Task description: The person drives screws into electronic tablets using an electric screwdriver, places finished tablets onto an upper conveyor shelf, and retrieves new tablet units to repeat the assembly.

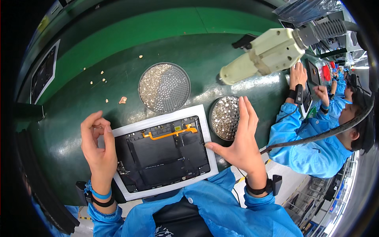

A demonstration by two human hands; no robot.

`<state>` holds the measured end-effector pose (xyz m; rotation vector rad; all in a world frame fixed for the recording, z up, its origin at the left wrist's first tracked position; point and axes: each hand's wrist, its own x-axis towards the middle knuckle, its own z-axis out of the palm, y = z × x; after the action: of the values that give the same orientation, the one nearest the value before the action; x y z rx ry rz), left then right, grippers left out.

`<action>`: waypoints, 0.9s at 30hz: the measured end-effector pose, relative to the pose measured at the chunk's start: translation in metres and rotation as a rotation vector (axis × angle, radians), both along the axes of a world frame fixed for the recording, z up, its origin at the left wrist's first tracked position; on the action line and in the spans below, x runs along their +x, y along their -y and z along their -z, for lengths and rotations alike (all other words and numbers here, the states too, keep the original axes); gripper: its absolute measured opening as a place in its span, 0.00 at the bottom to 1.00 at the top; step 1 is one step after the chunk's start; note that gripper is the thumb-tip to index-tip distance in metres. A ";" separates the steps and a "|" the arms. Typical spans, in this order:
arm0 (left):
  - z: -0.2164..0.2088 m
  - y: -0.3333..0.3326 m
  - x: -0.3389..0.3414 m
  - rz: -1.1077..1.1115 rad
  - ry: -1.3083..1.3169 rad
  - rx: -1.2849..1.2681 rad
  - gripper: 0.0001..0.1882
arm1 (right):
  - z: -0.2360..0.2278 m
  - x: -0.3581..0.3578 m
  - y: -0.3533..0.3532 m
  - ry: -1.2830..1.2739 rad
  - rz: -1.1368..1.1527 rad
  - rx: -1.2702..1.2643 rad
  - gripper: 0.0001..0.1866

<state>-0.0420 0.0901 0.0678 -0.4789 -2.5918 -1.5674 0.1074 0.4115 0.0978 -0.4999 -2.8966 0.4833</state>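
An opened tablet shell with a black inside and a white border lies in front of me at the table's near edge. An orange flat ribbon cable runs along its upper part. My left hand is at the shell's left edge, its fingers loosely bent and apart, with nothing in them. At the other side, my right hand is open with fingers stretched out, its thumb tip at the white border. Just beyond that hand stands a round dish of small metal pieces.
A second round dish, dimpled and partly filled with tiny pieces, sits behind the shell. Small crumbs lie on the green table. A pale nozzle on a hose hangs at upper right. A co-worker in blue works at right.
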 end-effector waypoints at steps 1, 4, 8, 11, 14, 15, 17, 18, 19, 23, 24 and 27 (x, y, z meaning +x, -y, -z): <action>-0.002 0.000 0.000 0.000 -0.001 0.002 0.19 | 0.003 0.001 -0.007 -0.022 -0.086 -0.126 0.68; -0.005 0.002 0.001 -0.022 -0.036 0.000 0.19 | 0.003 0.003 -0.007 -0.052 -0.035 -0.098 0.68; -0.001 0.003 -0.002 0.006 0.004 0.017 0.19 | -0.001 0.012 0.014 0.001 0.143 -0.003 0.70; -0.004 0.002 -0.001 0.013 0.011 0.014 0.19 | 0.000 0.016 0.012 0.011 0.112 0.014 0.71; -0.005 0.003 0.000 0.018 0.026 0.006 0.19 | 0.016 0.017 0.001 -0.139 0.017 -0.108 0.70; -0.005 0.002 0.000 0.022 0.030 0.002 0.19 | 0.018 0.016 -0.001 -0.140 0.021 -0.108 0.70; -0.002 0.003 0.001 0.009 0.015 0.001 0.19 | 0.021 0.014 -0.003 -0.176 0.012 -0.119 0.67; 0.000 0.004 0.002 -0.007 0.001 -0.002 0.19 | 0.021 0.014 0.000 -0.218 0.021 -0.112 0.66; 0.000 0.003 0.002 -0.003 0.000 0.001 0.19 | 0.020 0.016 0.001 -0.220 0.025 -0.108 0.66; 0.000 0.002 0.000 0.008 0.022 0.014 0.19 | 0.015 0.020 0.004 -0.309 -0.006 -0.116 0.66; 0.000 0.002 -0.001 0.007 0.030 0.026 0.19 | 0.014 0.021 0.004 -0.312 -0.004 -0.133 0.65; 0.001 0.001 0.000 0.017 0.059 0.027 0.18 | 0.012 0.024 0.007 -0.319 -0.018 -0.162 0.64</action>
<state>-0.0422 0.0887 0.0672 -0.4610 -2.6119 -1.6446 0.1317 0.4044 0.0858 -0.3789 -2.5720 0.7324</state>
